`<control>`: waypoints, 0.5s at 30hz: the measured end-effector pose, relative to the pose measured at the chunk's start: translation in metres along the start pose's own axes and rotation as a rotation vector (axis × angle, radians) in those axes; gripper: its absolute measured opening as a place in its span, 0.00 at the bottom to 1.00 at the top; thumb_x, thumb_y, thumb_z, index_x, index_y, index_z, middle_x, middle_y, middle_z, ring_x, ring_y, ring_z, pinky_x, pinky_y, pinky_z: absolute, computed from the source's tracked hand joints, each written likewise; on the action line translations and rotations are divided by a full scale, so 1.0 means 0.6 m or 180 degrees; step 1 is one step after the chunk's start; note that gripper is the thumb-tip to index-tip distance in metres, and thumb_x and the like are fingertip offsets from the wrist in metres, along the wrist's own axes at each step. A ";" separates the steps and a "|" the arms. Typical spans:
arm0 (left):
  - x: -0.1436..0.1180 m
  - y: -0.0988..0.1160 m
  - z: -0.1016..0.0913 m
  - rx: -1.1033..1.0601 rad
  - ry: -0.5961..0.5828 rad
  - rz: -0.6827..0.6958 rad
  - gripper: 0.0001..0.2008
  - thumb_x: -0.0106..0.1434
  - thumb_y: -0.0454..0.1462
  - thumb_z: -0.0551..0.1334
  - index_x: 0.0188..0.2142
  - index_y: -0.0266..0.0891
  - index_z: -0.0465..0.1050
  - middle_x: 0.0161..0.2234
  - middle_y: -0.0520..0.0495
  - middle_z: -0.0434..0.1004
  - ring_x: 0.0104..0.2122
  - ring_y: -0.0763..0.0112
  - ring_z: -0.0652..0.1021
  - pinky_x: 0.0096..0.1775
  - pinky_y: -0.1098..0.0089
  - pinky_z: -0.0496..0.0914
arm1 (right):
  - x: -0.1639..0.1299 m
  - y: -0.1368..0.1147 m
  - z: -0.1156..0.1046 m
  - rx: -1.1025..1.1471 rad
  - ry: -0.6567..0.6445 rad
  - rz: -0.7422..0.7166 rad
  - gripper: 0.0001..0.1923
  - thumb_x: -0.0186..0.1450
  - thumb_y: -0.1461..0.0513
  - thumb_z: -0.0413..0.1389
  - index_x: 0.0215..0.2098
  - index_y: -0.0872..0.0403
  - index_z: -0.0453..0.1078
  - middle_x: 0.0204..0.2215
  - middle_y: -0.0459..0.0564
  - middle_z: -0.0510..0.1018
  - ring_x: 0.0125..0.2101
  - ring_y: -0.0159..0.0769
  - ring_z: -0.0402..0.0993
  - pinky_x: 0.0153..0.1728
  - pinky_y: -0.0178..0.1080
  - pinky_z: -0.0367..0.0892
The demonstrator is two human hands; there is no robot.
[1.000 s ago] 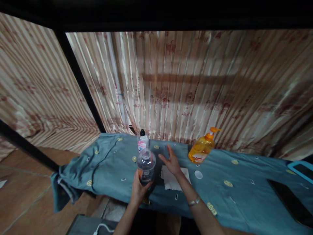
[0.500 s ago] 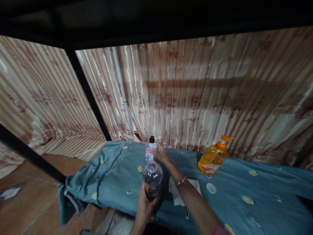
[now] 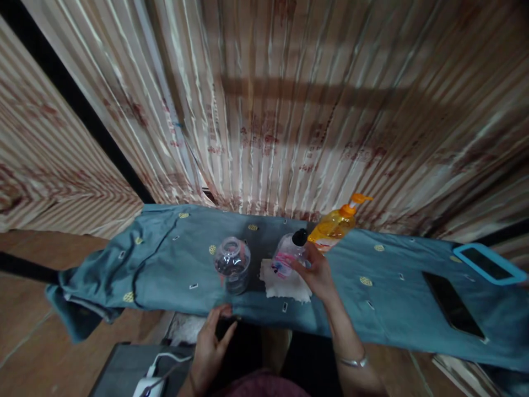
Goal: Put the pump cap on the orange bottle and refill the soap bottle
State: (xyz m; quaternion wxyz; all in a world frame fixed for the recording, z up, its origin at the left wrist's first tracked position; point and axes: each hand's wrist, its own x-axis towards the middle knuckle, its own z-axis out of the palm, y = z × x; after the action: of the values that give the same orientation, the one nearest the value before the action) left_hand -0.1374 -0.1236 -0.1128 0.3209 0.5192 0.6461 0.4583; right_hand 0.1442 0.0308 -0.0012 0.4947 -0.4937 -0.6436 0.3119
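My right hand grips a small clear bottle with a black cap and a pink label, held tilted above a white tissue on the blue-grey cloth. A clear uncapped plastic bottle with dark liquid stands upright on the cloth, left of the tissue. My left hand hangs below the cloth's front edge, fingers apart, holding nothing. An orange pump bottle stands just behind my right hand.
A black phone lies on the cloth at the right, with a blue-framed tablet beyond it. A striped curtain hangs close behind. A white charger with cable lies on a grey surface below. The cloth's left end droops towards the floor.
My right hand has taken the small black-capped bottle from the back and brought it forward over the tissue. My left hand let go of the clear bottle and dropped below the edge.
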 end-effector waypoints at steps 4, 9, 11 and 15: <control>0.009 0.043 0.064 -0.0157 -0.0303 0.0154 0.25 0.65 0.48 0.70 0.59 0.44 0.78 0.60 0.37 0.83 0.61 0.45 0.83 0.66 0.44 0.76 | -0.041 -0.002 0.020 0.0092 -0.0303 0.0184 0.34 0.67 0.41 0.68 0.59 0.54 0.74 0.46 0.53 0.84 0.46 0.44 0.83 0.51 0.52 0.78; 0.092 0.116 0.154 -0.0439 -0.0296 0.0562 0.49 0.58 0.43 0.75 0.75 0.43 0.58 0.77 0.34 0.62 0.77 0.41 0.64 0.76 0.42 0.61 | -0.045 0.008 0.031 0.0168 -0.0450 0.0282 0.33 0.68 0.44 0.69 0.63 0.54 0.72 0.51 0.55 0.84 0.50 0.46 0.83 0.54 0.55 0.78; 0.127 0.141 0.177 -0.0676 -0.0368 0.0618 0.51 0.59 0.44 0.75 0.77 0.42 0.54 0.78 0.33 0.59 0.78 0.41 0.62 0.77 0.43 0.59 | -0.042 0.011 0.027 0.0213 -0.0514 0.0273 0.33 0.69 0.44 0.68 0.63 0.54 0.72 0.52 0.56 0.84 0.51 0.47 0.84 0.55 0.55 0.78; 0.176 0.164 0.204 -0.0992 -0.0419 0.0417 0.59 0.52 0.45 0.79 0.76 0.37 0.52 0.73 0.27 0.67 0.73 0.37 0.70 0.73 0.40 0.64 | -0.033 0.003 0.012 0.0169 -0.0478 0.0197 0.40 0.62 0.42 0.72 0.64 0.54 0.73 0.58 0.59 0.82 0.58 0.53 0.80 0.62 0.62 0.72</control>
State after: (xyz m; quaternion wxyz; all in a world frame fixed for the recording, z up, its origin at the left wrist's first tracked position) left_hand -0.0182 0.0139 -0.0613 0.4085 0.5330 0.5096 0.5378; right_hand 0.1383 0.0132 -0.0115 0.4481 -0.4753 -0.6549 0.3801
